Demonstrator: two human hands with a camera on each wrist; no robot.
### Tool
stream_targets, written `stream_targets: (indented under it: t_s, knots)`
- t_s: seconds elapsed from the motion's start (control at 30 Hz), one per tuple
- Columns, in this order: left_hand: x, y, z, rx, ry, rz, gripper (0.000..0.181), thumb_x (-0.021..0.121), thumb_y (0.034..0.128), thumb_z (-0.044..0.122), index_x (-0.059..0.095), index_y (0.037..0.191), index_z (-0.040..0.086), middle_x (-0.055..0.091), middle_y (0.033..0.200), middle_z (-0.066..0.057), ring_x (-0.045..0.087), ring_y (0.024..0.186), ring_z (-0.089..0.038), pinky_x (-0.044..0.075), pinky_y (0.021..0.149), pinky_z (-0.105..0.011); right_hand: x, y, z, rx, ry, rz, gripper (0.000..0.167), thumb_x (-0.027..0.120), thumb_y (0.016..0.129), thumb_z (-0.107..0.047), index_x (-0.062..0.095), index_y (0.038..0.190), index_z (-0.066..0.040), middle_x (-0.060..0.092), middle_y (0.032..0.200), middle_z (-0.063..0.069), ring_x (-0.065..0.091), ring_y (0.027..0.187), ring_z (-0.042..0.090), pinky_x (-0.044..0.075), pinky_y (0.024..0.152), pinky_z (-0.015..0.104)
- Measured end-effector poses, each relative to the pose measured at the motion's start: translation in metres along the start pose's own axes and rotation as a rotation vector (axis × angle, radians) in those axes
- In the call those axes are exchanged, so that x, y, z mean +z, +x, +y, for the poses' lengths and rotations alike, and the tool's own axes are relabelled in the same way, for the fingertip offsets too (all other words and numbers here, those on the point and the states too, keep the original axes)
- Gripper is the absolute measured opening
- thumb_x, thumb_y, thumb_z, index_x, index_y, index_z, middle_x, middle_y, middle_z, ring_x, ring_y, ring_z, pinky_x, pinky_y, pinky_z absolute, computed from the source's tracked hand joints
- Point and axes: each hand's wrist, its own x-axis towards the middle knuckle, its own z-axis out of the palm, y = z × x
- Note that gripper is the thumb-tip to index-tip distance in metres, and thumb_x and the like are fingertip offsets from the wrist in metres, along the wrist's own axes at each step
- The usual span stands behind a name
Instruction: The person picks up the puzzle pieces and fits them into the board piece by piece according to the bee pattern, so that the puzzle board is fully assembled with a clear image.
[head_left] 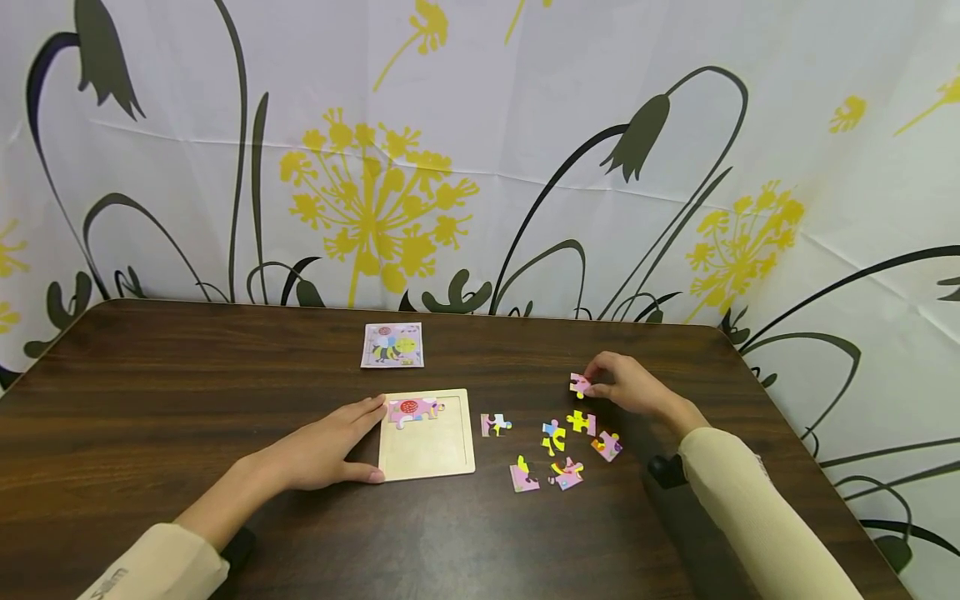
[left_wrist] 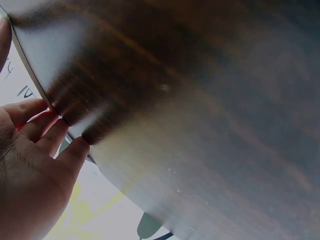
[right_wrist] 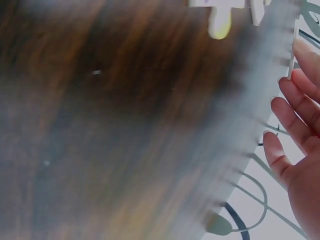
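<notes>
My left hand [head_left: 322, 446] rests at the left side of a pale wooden puzzle tray [head_left: 431, 458], fingertips at its upper left corner and thumb at the lower left. Joined pink pieces with a red round shape [head_left: 408, 408] lie along the tray's top. To the right, my right hand [head_left: 628, 386] pinches a pink and yellow puzzle piece [head_left: 578, 384] between thumb and finger. The right wrist view shows that piece edge-on as a thin strip [right_wrist: 292, 60]. The left wrist view shows straight left fingers [left_wrist: 52, 137] meeting the tray's edge, the tray itself barely visible.
Several loose puzzle pieces lie right of the tray, among them a white and yellow one [head_left: 496, 424], a yellow one [head_left: 581, 422] and a pink one [head_left: 523, 476]. A square picture card with a bee [head_left: 392, 345] lies behind the tray on the dark wooden table [head_left: 225, 358].
</notes>
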Motion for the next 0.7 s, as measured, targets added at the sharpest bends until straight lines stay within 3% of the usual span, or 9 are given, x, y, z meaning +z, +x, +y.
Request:
stream_targets:
  t_s: [0.3, 0.7]
  knots:
    - [-0.001, -0.001, 0.002, 0.001, 0.004, -0.001, 0.088, 0.063, 0.0789, 0.051, 0.031, 0.138, -0.007, 0.025, 0.144, -0.025, 0.027, 0.129, -0.041, 0.028, 0.099, -0.053, -0.003, 0.008, -0.015, -0.044, 0.043, 0.006, 0.017, 0.071, 0.079, -0.006, 0.062, 0.092, -0.002, 0.06, 0.092, 0.005, 0.057, 0.089, 0.023, 0.046, 0.08, 0.041]
    - [-0.001, 0.0, 0.001, -0.021, 0.002, -0.015, 0.089, 0.064, 0.0778, 0.052, 0.031, 0.138, -0.006, 0.024, 0.144, -0.024, 0.026, 0.129, -0.041, 0.028, 0.099, -0.054, 0.007, 0.025, -0.046, -0.104, 0.03, -0.051, 0.017, 0.071, 0.08, -0.01, 0.062, 0.092, -0.003, 0.059, 0.092, 0.004, 0.055, 0.089, 0.02, 0.046, 0.08, 0.038]
